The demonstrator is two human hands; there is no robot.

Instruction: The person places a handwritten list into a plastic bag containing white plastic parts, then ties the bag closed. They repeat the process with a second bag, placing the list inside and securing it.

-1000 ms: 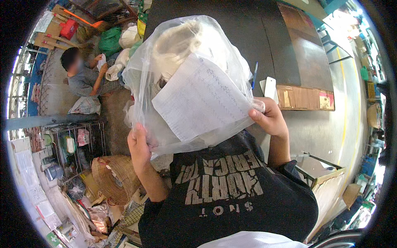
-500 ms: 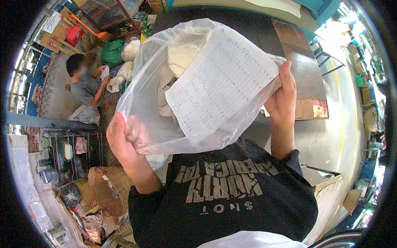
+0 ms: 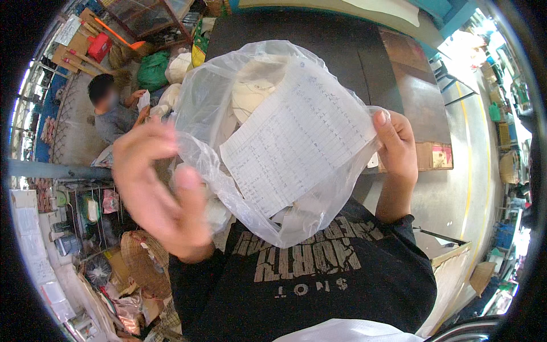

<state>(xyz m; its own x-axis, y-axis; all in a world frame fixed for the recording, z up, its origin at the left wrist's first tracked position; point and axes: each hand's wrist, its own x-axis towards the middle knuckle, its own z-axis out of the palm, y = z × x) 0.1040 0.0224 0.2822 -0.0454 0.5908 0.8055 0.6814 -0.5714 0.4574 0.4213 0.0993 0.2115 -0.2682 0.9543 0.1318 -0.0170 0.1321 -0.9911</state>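
I hold a clear plastic bag [image 3: 268,102] up close in front of me. Inside it lies a lined sheet of paper [image 3: 296,142] covered in handwriting, with white soft items [image 3: 250,91] behind it. My left hand [image 3: 156,191], blurred and near the camera, pinches the bag's left edge between thumb and fingers. My right hand [image 3: 396,145] grips the bag's right edge, thumb on top of the plastic. Below the bag is my own black printed T-shirt [image 3: 307,279].
Another person [image 3: 111,111] sits on the floor at the left, by a green sack [image 3: 152,71] and white bundles. A dark table [image 3: 342,40] stands ahead with a cardboard box [image 3: 433,157] at its right. A woven basket [image 3: 142,262] and clutter lie lower left.
The bag has come up closer and tilted, so the sheet now slants. My left hand has risen toward the camera along the bag's left edge; my right hand has moved up and right.
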